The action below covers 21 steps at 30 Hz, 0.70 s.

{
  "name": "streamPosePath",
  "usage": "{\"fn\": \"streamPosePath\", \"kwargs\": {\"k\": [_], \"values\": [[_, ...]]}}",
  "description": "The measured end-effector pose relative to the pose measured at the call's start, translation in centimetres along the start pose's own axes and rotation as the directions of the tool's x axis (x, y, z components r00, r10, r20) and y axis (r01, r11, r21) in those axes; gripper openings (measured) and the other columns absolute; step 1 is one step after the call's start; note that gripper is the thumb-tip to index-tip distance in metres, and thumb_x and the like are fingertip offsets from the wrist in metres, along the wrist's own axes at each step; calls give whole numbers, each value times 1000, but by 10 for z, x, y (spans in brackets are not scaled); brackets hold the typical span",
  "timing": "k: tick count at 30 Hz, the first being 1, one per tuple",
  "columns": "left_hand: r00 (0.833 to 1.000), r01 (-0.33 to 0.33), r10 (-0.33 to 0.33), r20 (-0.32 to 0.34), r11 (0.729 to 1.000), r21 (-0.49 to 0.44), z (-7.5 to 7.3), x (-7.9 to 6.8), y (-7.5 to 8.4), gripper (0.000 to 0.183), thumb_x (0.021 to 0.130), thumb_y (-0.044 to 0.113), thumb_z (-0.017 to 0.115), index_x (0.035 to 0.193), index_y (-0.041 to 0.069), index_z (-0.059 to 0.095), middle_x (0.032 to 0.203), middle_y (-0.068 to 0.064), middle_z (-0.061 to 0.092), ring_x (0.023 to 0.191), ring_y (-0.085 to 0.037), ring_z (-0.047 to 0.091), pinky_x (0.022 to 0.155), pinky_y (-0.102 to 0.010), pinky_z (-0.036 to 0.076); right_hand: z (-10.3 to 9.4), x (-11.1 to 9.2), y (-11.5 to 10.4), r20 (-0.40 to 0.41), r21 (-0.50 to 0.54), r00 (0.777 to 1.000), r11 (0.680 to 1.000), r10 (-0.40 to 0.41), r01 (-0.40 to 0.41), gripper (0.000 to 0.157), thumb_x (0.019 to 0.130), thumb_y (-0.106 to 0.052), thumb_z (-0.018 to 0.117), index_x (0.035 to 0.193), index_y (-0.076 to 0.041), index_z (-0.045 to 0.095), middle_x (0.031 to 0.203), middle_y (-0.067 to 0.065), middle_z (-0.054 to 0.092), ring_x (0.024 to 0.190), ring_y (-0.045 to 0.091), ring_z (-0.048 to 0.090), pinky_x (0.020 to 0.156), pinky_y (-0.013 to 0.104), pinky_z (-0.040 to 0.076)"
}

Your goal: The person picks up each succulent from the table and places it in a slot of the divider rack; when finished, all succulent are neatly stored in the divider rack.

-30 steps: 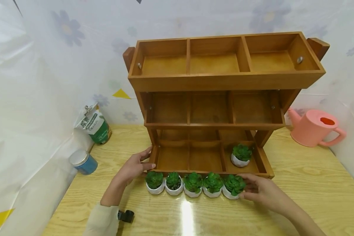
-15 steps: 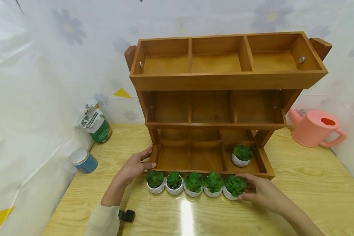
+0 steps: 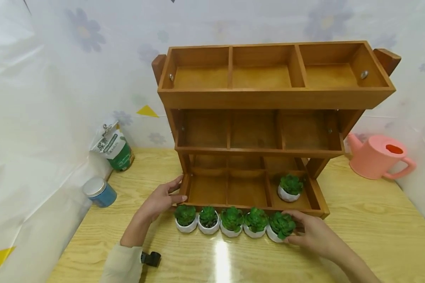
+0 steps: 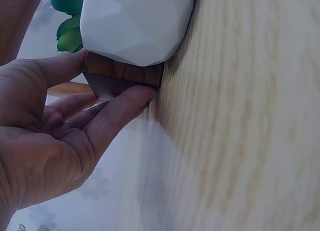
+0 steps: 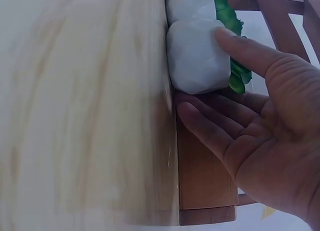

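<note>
A three-tier wooden shelf (image 3: pixel 233 100), each tier split into compartments, stands on the table. My left hand (image 3: pixel 161 200) grips the left end of its bottom tier, thumb in front and fingers behind; in the left wrist view a white pot (image 4: pixel 137 26) sits right at that corner. Several potted succulents stand in a row along the shelf's front edge. My right hand (image 3: pixel 313 232) holds the rightmost potted succulent (image 3: pixel 281 225), thumb on the faceted white pot (image 5: pixel 197 58) and fingers curled behind it. Another potted succulent (image 3: pixel 289 189) sits in the bottom tier's right compartment.
A pink watering can (image 3: pixel 373 157) stands right of the shelf. At the left are a clipped green-and-white bag (image 3: pixel 117 147) and a blue jar (image 3: pixel 102 194) with a silver lid. Flowered sheeting (image 3: pixel 63 98) hangs behind and beside the table (image 3: pixel 184 259).
My right thumb has slid slightly further across the front of the rightmost pot. My left hand stays on the shelf's corner, and the other plants keep their places.
</note>
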<state>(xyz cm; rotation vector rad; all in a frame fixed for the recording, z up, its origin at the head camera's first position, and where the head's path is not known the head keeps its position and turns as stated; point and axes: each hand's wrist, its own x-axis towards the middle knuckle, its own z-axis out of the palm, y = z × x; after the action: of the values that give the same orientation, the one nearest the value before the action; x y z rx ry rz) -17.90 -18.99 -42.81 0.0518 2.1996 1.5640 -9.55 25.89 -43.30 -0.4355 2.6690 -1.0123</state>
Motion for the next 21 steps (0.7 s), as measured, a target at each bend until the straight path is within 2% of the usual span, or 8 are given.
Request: {"fn": "streamPosePath", "kwargs": {"k": [8,15,21], "values": [[1000,-3,3,-4,1000,4,1,1,0,76,100,12,64,163,27,24,166,-21,25,134,-40,55,92,-50,58,-3,-3,2,-3,-7,1000,1000,-23,23,70,79,-46,85,135,-11,61,123,13,71,93,5,70,75,22,57],[1000,3,-3,-7,1000,4,1,3,-2,76,100,12,64,163,29,24,166,-20,27,133,-40,56,92,-49,58,-11,-8,4,-53,7,998,999,-37,37,65,80,-46,84,133,-13,62,122,5,72,101,7,70,81,24,58],[1000,20,-20,-13,1000,0,1,3,-3,77,99,12,66,162,30,25,166,-18,28,133,-39,57,93,-50,58,-22,-12,2,-76,20,997,1000,-8,9,65,81,-49,82,134,-17,62,120,0,72,104,9,70,82,23,57]]}}
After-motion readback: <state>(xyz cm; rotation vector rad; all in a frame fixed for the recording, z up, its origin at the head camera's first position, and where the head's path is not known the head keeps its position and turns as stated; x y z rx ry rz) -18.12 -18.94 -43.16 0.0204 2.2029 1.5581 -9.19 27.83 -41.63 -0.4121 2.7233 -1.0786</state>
